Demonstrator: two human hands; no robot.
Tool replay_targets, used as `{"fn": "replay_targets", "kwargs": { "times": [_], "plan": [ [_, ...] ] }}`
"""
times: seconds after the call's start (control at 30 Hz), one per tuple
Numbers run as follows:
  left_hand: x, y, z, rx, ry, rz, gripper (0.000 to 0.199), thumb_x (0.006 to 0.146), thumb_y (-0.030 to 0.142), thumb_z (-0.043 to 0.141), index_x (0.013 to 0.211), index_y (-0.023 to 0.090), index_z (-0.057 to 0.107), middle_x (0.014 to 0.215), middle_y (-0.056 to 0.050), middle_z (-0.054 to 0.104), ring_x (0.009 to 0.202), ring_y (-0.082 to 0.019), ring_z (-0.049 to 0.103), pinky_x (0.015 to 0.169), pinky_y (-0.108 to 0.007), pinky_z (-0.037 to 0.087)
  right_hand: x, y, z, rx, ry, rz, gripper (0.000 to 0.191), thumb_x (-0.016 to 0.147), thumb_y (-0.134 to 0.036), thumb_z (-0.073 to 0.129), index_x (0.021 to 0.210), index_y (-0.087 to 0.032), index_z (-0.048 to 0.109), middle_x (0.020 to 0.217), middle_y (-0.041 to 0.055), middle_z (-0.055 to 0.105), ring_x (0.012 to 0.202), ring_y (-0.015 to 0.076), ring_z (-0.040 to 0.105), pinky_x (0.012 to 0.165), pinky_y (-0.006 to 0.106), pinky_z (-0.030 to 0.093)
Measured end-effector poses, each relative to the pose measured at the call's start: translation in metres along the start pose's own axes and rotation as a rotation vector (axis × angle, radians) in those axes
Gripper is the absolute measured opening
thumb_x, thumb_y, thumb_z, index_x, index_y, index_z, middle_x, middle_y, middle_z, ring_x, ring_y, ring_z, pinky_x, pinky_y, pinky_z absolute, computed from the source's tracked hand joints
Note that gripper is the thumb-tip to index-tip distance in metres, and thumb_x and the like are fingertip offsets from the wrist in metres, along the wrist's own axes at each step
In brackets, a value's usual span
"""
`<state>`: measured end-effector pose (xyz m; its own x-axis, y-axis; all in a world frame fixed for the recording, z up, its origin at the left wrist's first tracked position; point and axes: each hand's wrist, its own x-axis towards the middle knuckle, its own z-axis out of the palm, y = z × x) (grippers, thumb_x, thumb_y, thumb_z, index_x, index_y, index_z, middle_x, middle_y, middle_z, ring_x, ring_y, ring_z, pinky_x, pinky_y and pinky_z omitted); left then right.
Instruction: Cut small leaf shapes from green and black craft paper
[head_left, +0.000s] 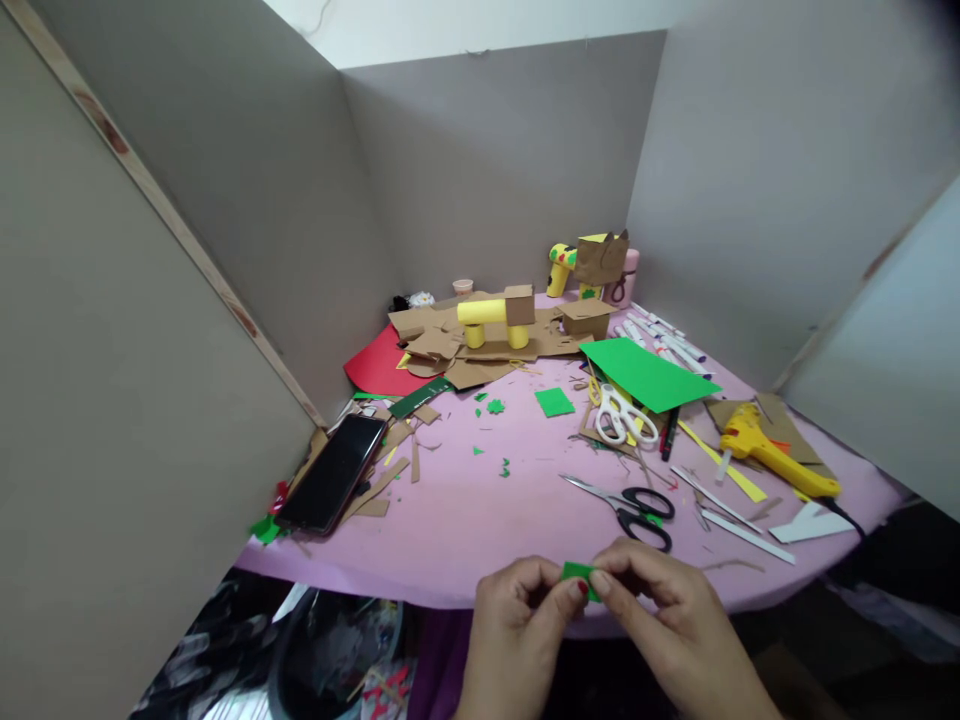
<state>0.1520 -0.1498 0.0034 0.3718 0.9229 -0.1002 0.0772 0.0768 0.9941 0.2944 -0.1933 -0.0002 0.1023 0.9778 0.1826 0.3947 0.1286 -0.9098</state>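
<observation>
Hands: left hand (517,625) and right hand (671,620) meeting at the near edge, fingers of both curling in, thumbs and fingertips pinching one small green piece (577,571).
Green piece: sitting between the two hands, near the front rim of the table (450,510).
Bin (285,650): standing below the table edge, left side, holding scraps.
Black scissors (634,508): lying just beyond the right hand, blades pointing left.
Open room: pink surface stretching between phone (334,475) and black scissors, a few tiny green bits dotting its far part.
Left edge: phone lying aslant, cardboard strips crowding beside it.
Right edge: yellow glue gun (780,462) resting near paper strips, cord running over the edge.
Mid table: white scissors (621,418) lying near a big green sheet (649,375); green square (555,402) lying left of them.
Far table: yellow tube figure (487,312) with box head standing among cardboard; spotted figure (561,258) standing behind, right.
Room: grey panels (502,160) closing in left, back and right.
</observation>
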Motion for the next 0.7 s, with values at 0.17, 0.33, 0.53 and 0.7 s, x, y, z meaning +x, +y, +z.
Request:
{"fn": "replay_targets", "kwargs": {
  "times": [0.17, 0.33, 0.53, 0.7],
  "plan": [
    [0.004, -0.004, 0.000, -0.250, -0.045, -0.113, 0.020, 0.067, 0.028, 0.070, 0.055, 0.014, 0.062, 0.051, 0.000, 0.062, 0.052, -0.013, 0.052, 0.057, -0.024, 0.039, 0.003, 0.003, 0.002, 0.037, -0.029, 0.044, 0.025, 0.086, -0.035, 0.049, 0.070, -0.019, 0.060, 0.064, 0.0007, 0.058, 0.063, 0.0188, 0.056, 0.059, 0.027, 0.042],
    [0.005, -0.008, -0.001, -0.288, 0.027, -0.060, 0.024, 0.067, 0.031, 0.072, 0.054, 0.013, 0.063, 0.051, 0.001, 0.061, 0.053, -0.012, 0.051, 0.057, -0.022, 0.038, 0.006, 0.002, 0.006, 0.176, -0.069, 0.103, 0.027, 0.087, -0.041, 0.047, 0.072, -0.019, 0.054, 0.065, -0.0007, 0.053, 0.061, 0.0170, 0.052, 0.056, 0.026, 0.042],
    [0.004, -0.015, 0.003, -0.393, 0.063, -0.051, 0.025, 0.066, 0.033, 0.074, 0.054, 0.015, 0.062, 0.052, 0.003, 0.060, 0.056, -0.012, 0.051, 0.060, -0.022, 0.038, 0.002, -0.001, 0.010, 0.103, -0.068, 0.051, 0.030, 0.090, -0.038, 0.040, 0.067, -0.020, 0.046, 0.059, -0.0044, 0.043, 0.054, 0.0136, 0.043, 0.051, 0.024, 0.037],
    [0.004, -0.014, 0.002, -0.375, 0.090, -0.029, 0.025, 0.065, 0.033, 0.075, 0.055, 0.015, 0.063, 0.052, 0.002, 0.060, 0.056, -0.012, 0.052, 0.060, -0.022, 0.038, 0.000, -0.003, 0.010, -0.006, -0.084, -0.056, 0.026, 0.092, -0.032, 0.037, 0.073, -0.020, 0.051, 0.065, -0.0002, 0.053, 0.060, 0.0155, 0.052, 0.056, 0.024, 0.041]
  ]
}}
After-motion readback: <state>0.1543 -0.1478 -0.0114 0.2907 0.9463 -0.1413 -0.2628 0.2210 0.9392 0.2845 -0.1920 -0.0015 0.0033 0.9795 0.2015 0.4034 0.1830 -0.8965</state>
